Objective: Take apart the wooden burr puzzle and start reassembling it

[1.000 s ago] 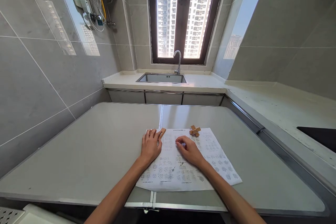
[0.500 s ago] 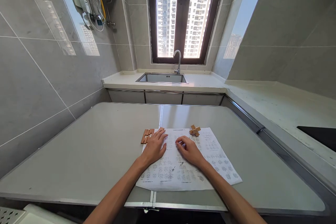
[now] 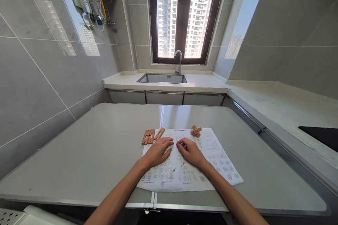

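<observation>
My left hand [image 3: 159, 152] lies palm down on a printed paper sheet [image 3: 169, 179], fingers stretched out and empty as far as it shows. Just beyond its knuckles lies a slotted flat wooden piece [image 3: 159, 134], tilted. Left of that, two notched flat wooden pieces [image 3: 145, 137] sit side by side. My right hand [image 3: 190, 152] rests on the sheet with its fingers curled in; whatever they hold, if anything, is hidden. Beyond it, at the sheet's far edge, stands an interlocking wooden burr puzzle [image 3: 195, 131]. Small line diagrams cover the paper.
The sheet lies on a pale folding table [image 3: 92, 154] with a metal seam down its middle. A counter [image 3: 211, 81] with a sink [image 3: 163, 78] and tap [image 3: 179, 61] runs behind. Another counter [image 3: 285, 102] borders the right, and a tiled wall [image 3: 47, 66] the left.
My left hand has slid right and slightly toward me, off the wooden pieces. The tilted slotted piece, mostly covered before, now shows. My right hand stays in place.
</observation>
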`<state>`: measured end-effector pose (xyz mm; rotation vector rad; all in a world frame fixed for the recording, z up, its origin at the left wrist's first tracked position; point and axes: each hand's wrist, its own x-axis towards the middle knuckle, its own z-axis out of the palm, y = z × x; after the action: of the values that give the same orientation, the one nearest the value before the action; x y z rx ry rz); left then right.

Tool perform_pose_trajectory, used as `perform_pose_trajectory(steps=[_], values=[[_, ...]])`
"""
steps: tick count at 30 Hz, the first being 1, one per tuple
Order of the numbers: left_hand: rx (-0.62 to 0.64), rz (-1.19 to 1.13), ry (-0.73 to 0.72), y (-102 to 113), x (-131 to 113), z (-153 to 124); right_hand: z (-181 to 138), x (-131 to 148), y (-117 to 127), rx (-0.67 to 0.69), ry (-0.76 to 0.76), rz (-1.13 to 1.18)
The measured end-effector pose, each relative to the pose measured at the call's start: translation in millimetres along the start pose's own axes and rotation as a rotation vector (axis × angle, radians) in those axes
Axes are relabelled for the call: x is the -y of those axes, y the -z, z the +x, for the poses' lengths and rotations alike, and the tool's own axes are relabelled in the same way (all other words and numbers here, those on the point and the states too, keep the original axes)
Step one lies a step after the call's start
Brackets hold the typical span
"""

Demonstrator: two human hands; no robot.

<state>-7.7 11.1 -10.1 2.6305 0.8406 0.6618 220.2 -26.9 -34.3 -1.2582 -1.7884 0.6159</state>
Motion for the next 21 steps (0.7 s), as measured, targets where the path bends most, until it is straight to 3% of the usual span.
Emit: perform_pose_trajectory(steps=[21], values=[[-0.009, -0.008, -0.018, -0.9, 2.1, -0.5, -0.8, 7.4, 2.4, 0.012, -0.023, 0.008]])
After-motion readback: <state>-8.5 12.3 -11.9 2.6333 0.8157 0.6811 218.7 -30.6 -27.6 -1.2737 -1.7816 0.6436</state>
